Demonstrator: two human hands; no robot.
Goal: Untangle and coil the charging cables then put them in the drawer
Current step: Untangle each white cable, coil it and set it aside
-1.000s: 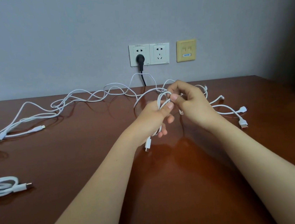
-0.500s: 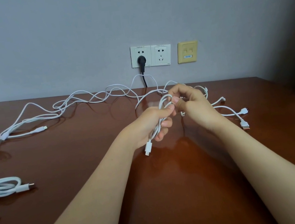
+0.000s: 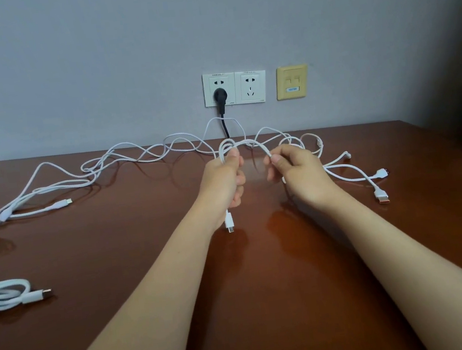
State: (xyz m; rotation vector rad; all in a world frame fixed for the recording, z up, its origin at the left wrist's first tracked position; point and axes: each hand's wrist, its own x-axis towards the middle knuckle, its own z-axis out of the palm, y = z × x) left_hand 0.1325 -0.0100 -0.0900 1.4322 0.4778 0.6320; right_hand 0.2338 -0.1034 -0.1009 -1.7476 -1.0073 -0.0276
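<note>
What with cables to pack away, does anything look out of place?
Only the tangle: cables sprawl knotted along the table's back edge. The left hand grips one, the right hand pinches it. Nothing looks damaged.

Soft, dim indoor light; glare patches on the table (image 3: pixel 263 258); wide-angle bending at edges.

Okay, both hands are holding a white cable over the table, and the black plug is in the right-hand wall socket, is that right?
No: the head view shows the black plug in the left-hand wall socket. The left hand and right hand do hold a white cable over the table.
</note>
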